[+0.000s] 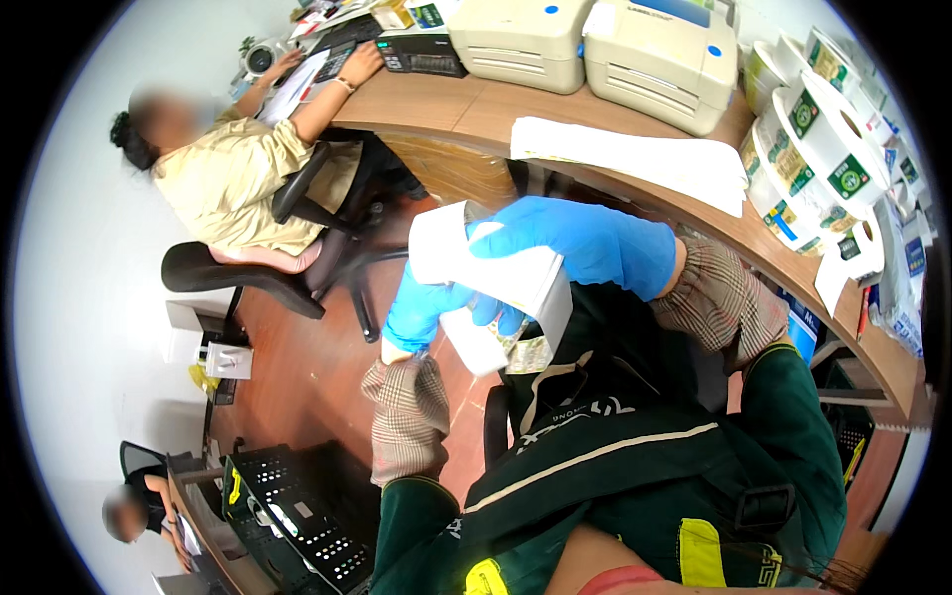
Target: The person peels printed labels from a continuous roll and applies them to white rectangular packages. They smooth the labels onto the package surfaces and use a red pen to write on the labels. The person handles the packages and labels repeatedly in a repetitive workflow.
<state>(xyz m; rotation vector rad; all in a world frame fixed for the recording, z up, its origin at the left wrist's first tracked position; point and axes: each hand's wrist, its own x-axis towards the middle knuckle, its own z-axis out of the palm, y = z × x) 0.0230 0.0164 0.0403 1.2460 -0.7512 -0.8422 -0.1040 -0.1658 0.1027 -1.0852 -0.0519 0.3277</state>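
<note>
Both my hands wear blue gloves and hold a white roll of labels (439, 243) above my lap. My left hand (421, 302) grips it from below and the left, with fingers showing under the loose strip. From the right, my right hand (555, 230) reaches over the top, its fingers bent round the white paper. The loose label strip (540, 283) loops down from the roll below my hands, and a printed label (529, 355) shows at its lower end. The fingertips of my right hand are partly hidden by the paper.
Ahead runs a curved wooden desk (426, 104) with two beige label printers (521, 40), a stack of white sheets (630, 159) and piled label rolls (813, 139). A person (238, 183) sits at left on an office chair (238, 281). Black perforated crates (307, 516) stand lower left.
</note>
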